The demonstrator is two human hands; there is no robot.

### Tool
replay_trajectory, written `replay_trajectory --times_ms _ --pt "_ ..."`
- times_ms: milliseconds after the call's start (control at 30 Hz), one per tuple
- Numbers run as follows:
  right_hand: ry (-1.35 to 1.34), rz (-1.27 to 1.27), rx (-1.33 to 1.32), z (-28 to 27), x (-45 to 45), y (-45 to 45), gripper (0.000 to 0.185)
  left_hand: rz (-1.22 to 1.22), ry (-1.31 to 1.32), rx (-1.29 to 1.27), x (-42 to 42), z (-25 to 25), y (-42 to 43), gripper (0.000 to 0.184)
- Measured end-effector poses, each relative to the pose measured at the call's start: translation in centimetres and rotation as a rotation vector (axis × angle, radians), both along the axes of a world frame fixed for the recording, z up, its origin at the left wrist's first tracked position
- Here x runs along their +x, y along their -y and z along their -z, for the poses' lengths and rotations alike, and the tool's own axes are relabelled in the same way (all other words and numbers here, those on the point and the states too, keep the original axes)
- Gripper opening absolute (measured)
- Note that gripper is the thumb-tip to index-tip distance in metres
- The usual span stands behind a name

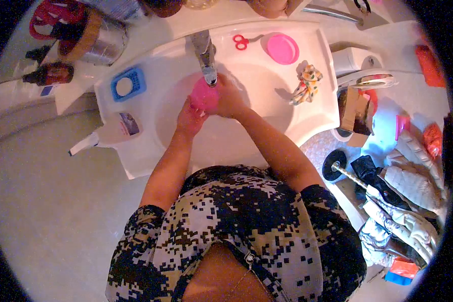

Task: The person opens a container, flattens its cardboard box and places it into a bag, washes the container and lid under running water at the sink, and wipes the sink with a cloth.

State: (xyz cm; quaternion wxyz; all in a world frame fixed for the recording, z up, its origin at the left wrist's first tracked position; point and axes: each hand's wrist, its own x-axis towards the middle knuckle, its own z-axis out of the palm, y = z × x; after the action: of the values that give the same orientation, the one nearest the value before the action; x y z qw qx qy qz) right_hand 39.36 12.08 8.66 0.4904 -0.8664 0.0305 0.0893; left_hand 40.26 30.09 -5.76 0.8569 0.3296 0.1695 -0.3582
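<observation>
A round pink object (205, 96) is held between my two hands under the metal faucet (205, 53), over the basin of the white sink (226, 143). My left hand (192, 117) grips its lower left side, with fingertips showing beneath it. My right hand (228, 98) wraps round its right side. Whether water is running I cannot tell. On the sink's rim to the right of the faucet lie small red-handled scissors (241, 42), a round pink lid or dish (283, 49) and a crumpled patterned cloth (308, 84).
A blue soap dish (128, 84) with pale soap and a white spray bottle (113, 132) stand at the sink's left. A metal container (100, 40) is at the upper left. An open cardboard box (356, 116), a plunger-like tool (335, 165) and piled clothes (410, 181) are at the right.
</observation>
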Motion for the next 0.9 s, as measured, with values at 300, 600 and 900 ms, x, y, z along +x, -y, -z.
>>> replay_trajectory --times_ms 300,600,900 --pt "0.131 -0.074 0.022 6.2 -0.3 0.8 0.095 0.016 -0.244 -0.077 0.0 0.3 -1.4 0.051" --pt "-0.257 0.168 0.639 8.0 0.1 2.0 0.101 0.123 0.317 0.076 1.9 3.4 0.4 0.048" --pt "0.029 0.258 -0.058 -1.6 -0.2 0.0 0.089 0.107 -0.010 0.211 2.3 -3.3 3.8 0.048"
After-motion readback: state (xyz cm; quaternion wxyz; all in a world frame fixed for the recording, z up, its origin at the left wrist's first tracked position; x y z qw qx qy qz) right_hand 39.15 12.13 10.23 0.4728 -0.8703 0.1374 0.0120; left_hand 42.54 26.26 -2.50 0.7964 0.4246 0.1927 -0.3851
